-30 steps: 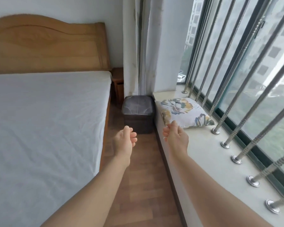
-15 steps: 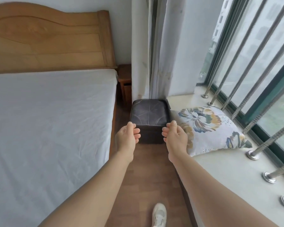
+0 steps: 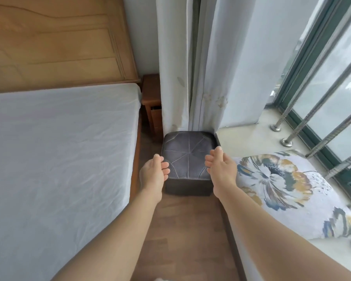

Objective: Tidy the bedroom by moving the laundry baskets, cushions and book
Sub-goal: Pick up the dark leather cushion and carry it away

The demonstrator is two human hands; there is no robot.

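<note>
Your two bare forearms reach forward over a strip of wooden floor (image 3: pixel 182 230), and everything here is placed against the dark square footstool (image 3: pixel 187 159) at the end of that strip. Your left hand (image 3: pixel 153 173) hovers at the footstool's left front corner, fingers curled loosely and holding nothing. Your right hand (image 3: pixel 221 169) hovers at its right edge, palm turned inward, also holding nothing. The hands stand apart with the footstool's top between them; neither clearly touches it. To the right of the footstool, a floral cushion (image 3: pixel 282 189) lies flat on the pale window ledge (image 3: pixel 247 138). To its left is the bed (image 3: pixel 59 159) under a plain sheet. Behind it hang pale curtains (image 3: pixel 190 67). You seem to be closing in for a two-handed grasp on the footstool; next, press both palms onto its sides and lift. No basket or book shows.
</note>
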